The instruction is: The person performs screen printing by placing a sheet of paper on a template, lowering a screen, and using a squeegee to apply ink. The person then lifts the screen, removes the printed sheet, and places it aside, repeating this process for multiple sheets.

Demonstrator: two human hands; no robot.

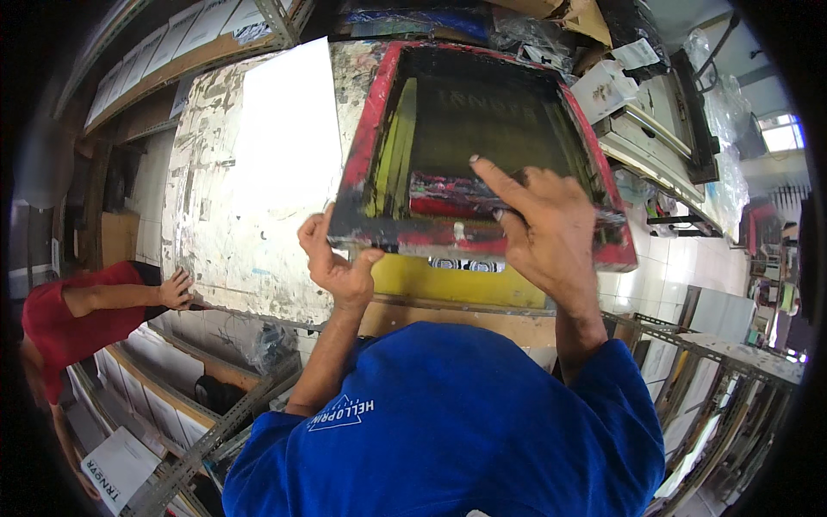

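A screen printing frame (370, 112) with red, ink-stained edges and dark mesh is tilted up at its near side over the worktable. My left hand (332, 263) pinches its near left corner between thumb and fingers. Inside the frame lies a squeegee (444, 194) smeared with red and black ink. My right hand (547, 215) is closed around the squeegee's right part, with the index finger stretched over the mesh. Beneath the raised edge shows a yellow board (508, 286) with a strip of black-and-white print (465, 265).
A large white sheet (289, 129) lies on the ink-spotted worktable (207, 172), left of the frame. At the left, a person in a red shirt (95, 302) rests a hand on the table's corner. Metal racks (724, 362) stand at the right, shelves (155, 95) at the far left.
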